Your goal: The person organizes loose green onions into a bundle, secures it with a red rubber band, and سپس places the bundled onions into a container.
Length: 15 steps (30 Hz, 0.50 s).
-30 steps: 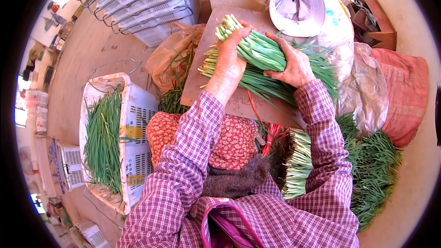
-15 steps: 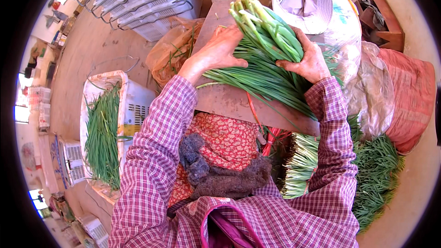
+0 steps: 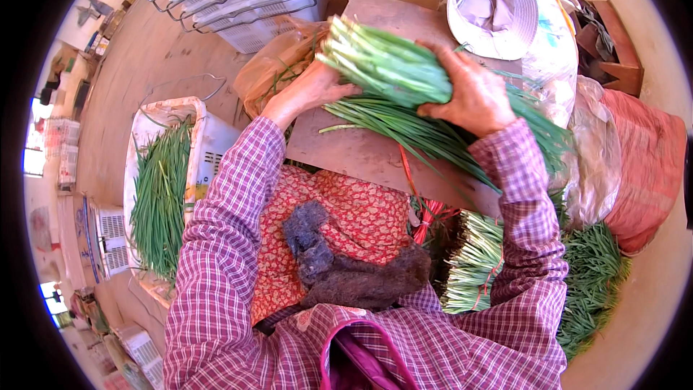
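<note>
**Chive bundle lifted up at the root end**

Compared with half a second before, the bundle of green chives point(image 3: 404, 83) had swung round, its pale cut ends now pointing up-left and raised off the wooden table point(image 3: 361, 152). Right hand point(image 3: 473, 94) was clamped over the top of the bundle, fingers wrapped round it. Left hand point(image 3: 310, 90) cupped the underside near the cut ends, palm against the stalks. Looked mid-way to me: no tie on this bundle yet, red ties point(image 3: 426, 213) hanging just below, finished bunches point(image 3: 473, 263) stacked by the right elbow, loose chives waiting in the white crate point(image 3: 206, 152).
</note>
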Tool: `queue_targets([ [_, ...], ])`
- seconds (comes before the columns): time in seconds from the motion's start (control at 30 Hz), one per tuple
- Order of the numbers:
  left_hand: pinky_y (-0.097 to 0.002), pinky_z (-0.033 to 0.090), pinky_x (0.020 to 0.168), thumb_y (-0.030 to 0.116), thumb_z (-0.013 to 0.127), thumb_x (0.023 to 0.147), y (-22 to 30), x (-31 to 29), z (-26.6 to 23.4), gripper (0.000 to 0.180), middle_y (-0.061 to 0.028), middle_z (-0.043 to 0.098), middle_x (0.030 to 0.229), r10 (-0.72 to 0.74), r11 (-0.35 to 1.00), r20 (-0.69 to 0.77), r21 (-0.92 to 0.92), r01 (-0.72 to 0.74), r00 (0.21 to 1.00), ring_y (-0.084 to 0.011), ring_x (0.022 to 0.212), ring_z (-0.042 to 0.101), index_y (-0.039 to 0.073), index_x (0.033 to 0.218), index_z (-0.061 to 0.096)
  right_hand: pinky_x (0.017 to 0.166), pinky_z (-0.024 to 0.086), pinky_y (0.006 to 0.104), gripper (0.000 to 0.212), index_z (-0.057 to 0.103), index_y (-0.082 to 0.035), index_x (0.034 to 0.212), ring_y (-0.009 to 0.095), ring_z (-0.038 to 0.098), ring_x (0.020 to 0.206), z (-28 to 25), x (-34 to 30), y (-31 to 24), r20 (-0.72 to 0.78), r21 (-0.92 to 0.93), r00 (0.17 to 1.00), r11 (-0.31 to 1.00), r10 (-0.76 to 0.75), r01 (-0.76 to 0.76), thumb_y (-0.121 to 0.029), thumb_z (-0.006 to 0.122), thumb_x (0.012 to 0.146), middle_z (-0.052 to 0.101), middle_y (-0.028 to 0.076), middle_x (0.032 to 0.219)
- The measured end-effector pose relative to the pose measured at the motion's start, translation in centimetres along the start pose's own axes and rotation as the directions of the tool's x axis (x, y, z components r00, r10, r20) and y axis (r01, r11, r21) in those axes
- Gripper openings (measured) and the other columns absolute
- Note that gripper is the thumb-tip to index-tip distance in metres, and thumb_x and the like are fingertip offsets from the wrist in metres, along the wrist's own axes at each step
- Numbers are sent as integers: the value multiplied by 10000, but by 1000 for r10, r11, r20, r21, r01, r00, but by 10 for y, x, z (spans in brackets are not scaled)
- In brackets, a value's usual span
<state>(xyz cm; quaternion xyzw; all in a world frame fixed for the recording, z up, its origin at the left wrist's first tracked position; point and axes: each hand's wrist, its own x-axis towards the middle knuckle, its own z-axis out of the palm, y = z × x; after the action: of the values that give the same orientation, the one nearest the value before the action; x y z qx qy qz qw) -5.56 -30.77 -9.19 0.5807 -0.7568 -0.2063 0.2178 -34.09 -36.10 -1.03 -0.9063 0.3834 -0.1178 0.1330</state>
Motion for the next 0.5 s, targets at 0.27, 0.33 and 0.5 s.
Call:
queue_targets([
  [0.27,-428,304,1143,435,813,698,18,-25,-77,915,-197,419,1452,59,992,-170,124,-38,984,-330,1369,377,4,1410,432,971,431,497,1093,358,-289,1474,378,545,1146,42,3,13,38,-96,999,995,-1,5,-378,893,525,569,141,1172],
  [0.33,-466,286,1146,514,817,666,63,1,-59,1063,-222,378,1478,337,915,-132,280,-291,932,-361,1381,351,15,1468,328,981,411,509,1066,384,-314,1443,369,535,1171,41,3,17,25,-145,1000,989,6,-2,-415,899,515,567,125,1230],
  [0.5,-506,221,1167,512,864,546,85,24,14,1285,-242,275,1519,382,885,60,262,-384,922,-394,1418,260,25,1517,178,1019,340,571,1206,382,-225,1461,374,450,1275,43,-2,23,-16,-174,999,984,-41,38,-540,890,413,465,144,1395],
])
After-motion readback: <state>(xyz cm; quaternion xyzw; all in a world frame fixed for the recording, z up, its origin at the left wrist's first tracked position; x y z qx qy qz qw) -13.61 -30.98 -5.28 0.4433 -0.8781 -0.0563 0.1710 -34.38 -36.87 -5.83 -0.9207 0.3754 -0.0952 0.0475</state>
